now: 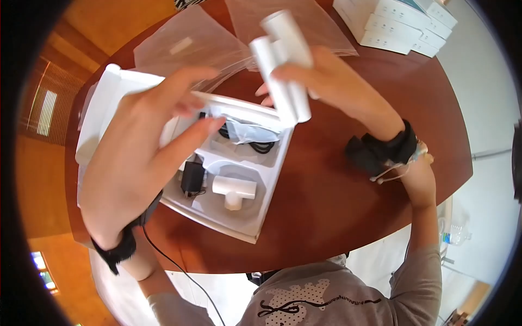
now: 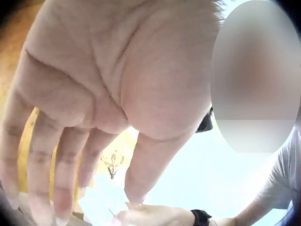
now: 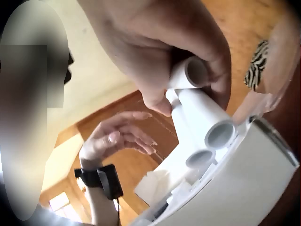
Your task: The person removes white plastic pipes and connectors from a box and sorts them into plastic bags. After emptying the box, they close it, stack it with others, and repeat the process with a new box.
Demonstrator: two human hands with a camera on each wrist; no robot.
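Note:
My right hand (image 1: 318, 73) grips a bundle of white plastic tubes (image 1: 280, 60) above the far right corner of a white box (image 1: 274, 190). Round hollow ends of the tubes (image 3: 221, 135) face the camera in the right wrist view. Over the box's left side hovers my left hand (image 1: 136, 130), fingers spread and holding nothing. Inside the box's moulded tray sits a white T-shaped piece (image 1: 234, 190) beside a black adapter (image 1: 192, 176). A clear plastic bag (image 1: 253, 132) and a coiled black cable (image 1: 262, 147) lie in the far compartment.
A white lid or tray (image 1: 103, 117) stands open at the box's left. Clear plastic bags (image 1: 185, 43) spread over the far side of the brown table (image 1: 337, 212). White cartons (image 1: 391, 27) are stacked at the back right. A black cord (image 1: 168, 258) trails from my left wrist.

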